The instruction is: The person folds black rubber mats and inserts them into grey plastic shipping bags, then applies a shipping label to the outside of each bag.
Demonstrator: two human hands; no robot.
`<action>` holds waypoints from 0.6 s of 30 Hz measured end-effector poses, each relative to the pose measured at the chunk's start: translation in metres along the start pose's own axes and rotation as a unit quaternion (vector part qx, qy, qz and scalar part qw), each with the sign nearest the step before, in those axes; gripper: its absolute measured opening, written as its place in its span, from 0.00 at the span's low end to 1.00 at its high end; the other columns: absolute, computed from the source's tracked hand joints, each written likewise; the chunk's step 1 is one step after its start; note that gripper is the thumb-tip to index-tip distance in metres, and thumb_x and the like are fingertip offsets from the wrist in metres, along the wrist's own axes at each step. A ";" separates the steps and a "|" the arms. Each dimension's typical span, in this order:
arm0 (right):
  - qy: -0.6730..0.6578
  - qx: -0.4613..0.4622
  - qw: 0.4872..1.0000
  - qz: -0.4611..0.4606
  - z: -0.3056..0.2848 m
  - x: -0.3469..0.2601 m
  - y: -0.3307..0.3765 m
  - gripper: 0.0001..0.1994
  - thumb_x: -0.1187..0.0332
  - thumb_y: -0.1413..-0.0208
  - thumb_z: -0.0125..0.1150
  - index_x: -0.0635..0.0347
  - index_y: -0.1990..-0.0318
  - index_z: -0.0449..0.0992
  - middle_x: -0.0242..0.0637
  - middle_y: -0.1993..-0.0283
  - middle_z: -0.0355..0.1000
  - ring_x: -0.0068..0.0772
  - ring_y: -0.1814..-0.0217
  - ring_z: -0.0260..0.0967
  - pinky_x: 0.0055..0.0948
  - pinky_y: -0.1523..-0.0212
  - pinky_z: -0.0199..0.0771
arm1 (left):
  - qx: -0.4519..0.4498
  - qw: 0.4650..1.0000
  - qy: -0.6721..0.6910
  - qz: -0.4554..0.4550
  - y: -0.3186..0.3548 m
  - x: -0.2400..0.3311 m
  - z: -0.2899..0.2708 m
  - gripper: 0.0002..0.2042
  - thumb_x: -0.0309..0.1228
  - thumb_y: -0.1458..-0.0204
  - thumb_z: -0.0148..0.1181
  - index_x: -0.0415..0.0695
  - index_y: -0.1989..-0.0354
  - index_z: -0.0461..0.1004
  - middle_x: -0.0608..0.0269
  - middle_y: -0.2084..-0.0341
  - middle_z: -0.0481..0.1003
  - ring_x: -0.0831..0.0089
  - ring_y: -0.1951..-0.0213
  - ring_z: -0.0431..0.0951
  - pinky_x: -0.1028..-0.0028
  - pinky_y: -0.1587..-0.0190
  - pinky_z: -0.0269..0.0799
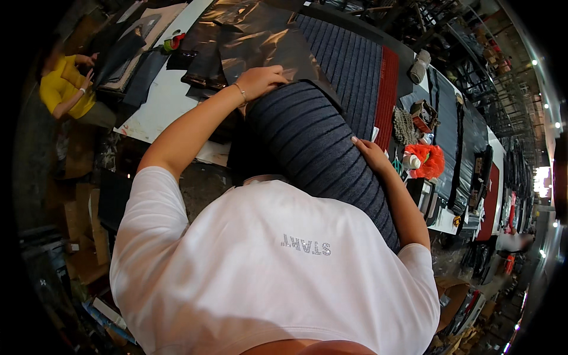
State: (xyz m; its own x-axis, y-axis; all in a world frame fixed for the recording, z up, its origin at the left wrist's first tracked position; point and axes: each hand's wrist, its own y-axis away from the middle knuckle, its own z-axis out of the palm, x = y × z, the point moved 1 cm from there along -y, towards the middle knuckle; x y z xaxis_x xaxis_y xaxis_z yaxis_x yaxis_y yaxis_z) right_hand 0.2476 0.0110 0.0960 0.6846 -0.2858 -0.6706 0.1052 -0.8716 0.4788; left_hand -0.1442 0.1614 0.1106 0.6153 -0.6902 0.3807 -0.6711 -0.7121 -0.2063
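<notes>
A thick roll of dark blue-grey ribbed carpet (313, 133) leans against my front, slanting from the table's edge down to my right side. At its far left end my left hand (263, 81) is closed, the fingers curled over the rim of the roll. My right hand (370, 154) clasps the right side of the roll, thumb on top and the other fingers partly hidden. Just beyond the roll lies a shiny dark plastic sheet (266, 44), close to my left fingers. Flat ribbed carpet (346, 62) with a red border strip (387, 89) spreads behind it.
To the right on the table are an orange plastic bag (432, 161), a white bottle (411, 161), a small box (423, 115) and a grey rolled cloth (420, 66). A co-worker in a yellow shirt (65, 89) handles dark sheets at the far left. Cardboard boxes (89, 231) stand lower left.
</notes>
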 end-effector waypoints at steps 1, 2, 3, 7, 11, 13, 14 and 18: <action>-0.013 -0.006 1.000 0.007 -0.002 0.007 -0.005 0.40 0.36 0.37 0.51 0.73 0.43 0.76 0.56 0.46 0.76 0.47 0.42 0.74 0.34 0.38 0.67 | 0.008 1.000 -0.013 0.003 0.007 0.002 -0.008 0.10 0.32 0.41 0.55 0.55 0.55 0.81 0.68 0.61 0.73 0.61 0.60 0.78 0.63 0.60 0.76; -0.028 0.003 0.999 0.019 -0.004 0.016 -0.008 0.39 0.36 0.37 0.51 0.73 0.43 0.75 0.55 0.45 0.76 0.46 0.41 0.74 0.33 0.38 0.66 | 0.015 0.999 -0.027 0.007 0.012 0.003 -0.016 0.10 0.33 0.41 0.56 0.56 0.55 0.81 0.68 0.62 0.73 0.62 0.60 0.79 0.63 0.60 0.76; -0.040 0.008 0.999 0.032 -0.004 0.019 -0.005 0.39 0.37 0.36 0.50 0.73 0.42 0.75 0.54 0.45 0.76 0.44 0.41 0.73 0.31 0.37 0.65 | 0.023 0.999 -0.039 0.006 0.018 0.003 -0.020 0.10 0.33 0.41 0.56 0.56 0.55 0.81 0.69 0.62 0.73 0.62 0.60 0.79 0.63 0.61 0.76; -0.078 0.017 0.996 0.048 -0.006 0.025 -0.009 0.41 0.35 0.38 0.51 0.72 0.42 0.75 0.56 0.45 0.76 0.47 0.42 0.74 0.33 0.38 0.67 | 0.108 0.991 -0.061 0.056 0.012 0.013 -0.024 0.11 0.30 0.42 0.57 0.53 0.54 0.81 0.66 0.63 0.74 0.59 0.64 0.79 0.64 0.63 0.76; -0.075 0.003 0.996 0.056 -0.010 0.033 -0.024 0.41 0.35 0.38 0.51 0.72 0.41 0.75 0.56 0.43 0.75 0.48 0.40 0.73 0.33 0.37 0.66 | 0.121 0.983 -0.075 0.118 -0.028 0.054 -0.013 0.09 0.29 0.45 0.56 0.52 0.58 0.81 0.68 0.62 0.74 0.65 0.60 0.79 0.66 0.62 0.78; -0.074 0.006 0.996 0.054 -0.013 0.040 -0.034 0.41 0.35 0.37 0.50 0.71 0.40 0.75 0.56 0.43 0.75 0.47 0.39 0.72 0.33 0.36 0.65 | 0.109 0.971 -0.102 0.184 -0.041 0.087 -0.008 0.09 0.29 0.46 0.56 0.51 0.59 0.80 0.67 0.62 0.74 0.68 0.59 0.79 0.67 0.62 0.78; -0.077 0.006 0.995 0.056 -0.015 0.047 -0.039 0.40 0.35 0.37 0.50 0.71 0.40 0.74 0.55 0.43 0.75 0.46 0.39 0.72 0.32 0.36 0.65 | 0.095 0.966 -0.109 0.217 -0.043 0.105 -0.005 0.09 0.29 0.47 0.56 0.50 0.59 0.80 0.67 0.62 0.74 0.69 0.59 0.79 0.68 0.62 0.78; -0.097 0.006 0.994 0.056 -0.023 0.035 -0.043 0.40 0.36 0.36 0.51 0.73 0.41 0.74 0.53 0.44 0.75 0.43 0.41 0.73 0.30 0.38 0.66 | 0.169 0.929 -0.133 0.302 -0.020 0.151 0.017 0.15 0.30 0.46 0.55 0.52 0.51 0.79 0.70 0.62 0.74 0.73 0.63 0.76 0.73 0.64 0.75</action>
State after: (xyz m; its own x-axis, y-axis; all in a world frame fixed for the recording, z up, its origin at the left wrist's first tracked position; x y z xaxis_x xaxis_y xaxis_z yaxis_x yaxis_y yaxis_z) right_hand 0.2838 0.0476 0.0650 0.5391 -0.4521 -0.7106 0.0264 -0.8342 0.5508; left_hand -0.0305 0.0691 0.1568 0.2784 -0.9526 -0.1225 -0.7870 -0.1532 -0.5977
